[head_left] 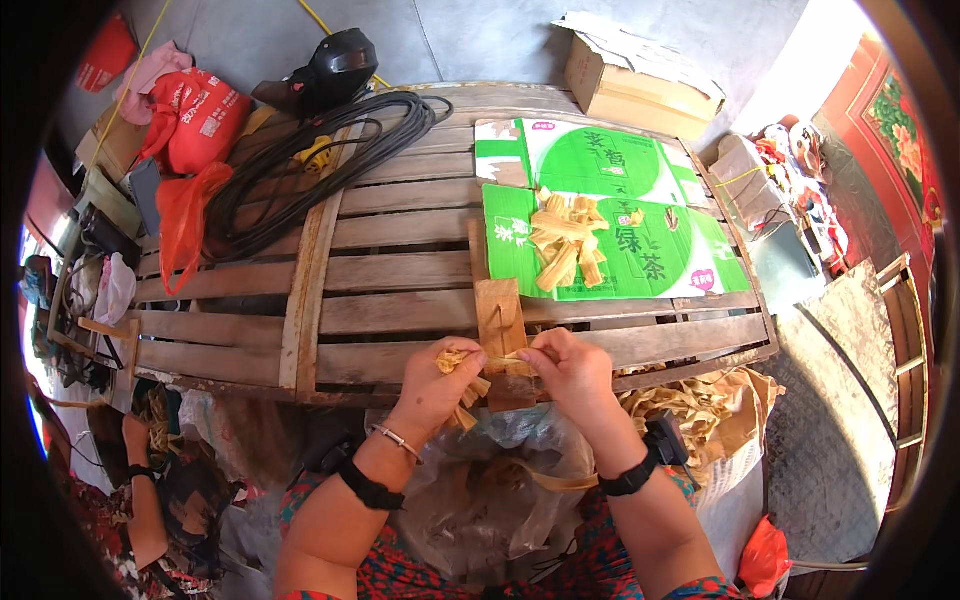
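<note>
My left hand is closed round a folded bunch of pale yellow dried husk strips, whose loose ends hang below the fingers. A husk strip runs across to my right hand, which pinches its other end between thumb and fingers. The hands are at the table's near edge, either side of a wooden board with a small upright peg. Beyond them, a pile of folded husk pieces lies on a flattened green carton.
The slatted wooden table has a coil of black cable and a red bag at left. A cardboard box stands at the far right. Loose husks fill a sack beside my right arm. Another person's arm shows lower left.
</note>
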